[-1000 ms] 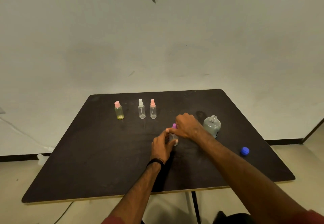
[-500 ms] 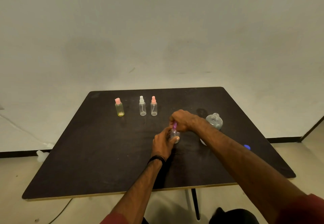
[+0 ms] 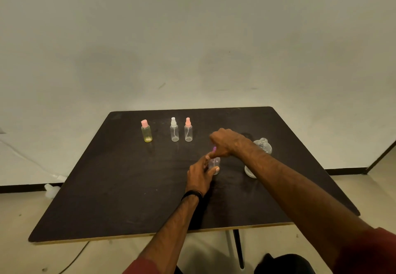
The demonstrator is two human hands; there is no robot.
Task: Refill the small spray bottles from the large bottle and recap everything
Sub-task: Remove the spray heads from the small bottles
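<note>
My left hand (image 3: 200, 176) grips a small clear spray bottle (image 3: 215, 164) standing at the table's middle. My right hand (image 3: 225, 143) pinches its purple spray cap (image 3: 214, 149) from above. The large clear bottle (image 3: 261, 146) stands uncapped to the right, partly hidden behind my right forearm. At the back stand a yellowish bottle with a pink cap (image 3: 146, 131), a clear bottle with a white sprayer (image 3: 174, 129) and a clear bottle with a pink sprayer (image 3: 188, 130), all capped.
The dark table (image 3: 107, 188) stands before a plain wall. A white object (image 3: 49, 188) and a cable lie on the floor at the left. My right forearm hides the table's right side.
My right hand rose slightly with the purple cap on the small bottle. The view tilted, and the blue cap at the right is now hidden behind my forearm.
</note>
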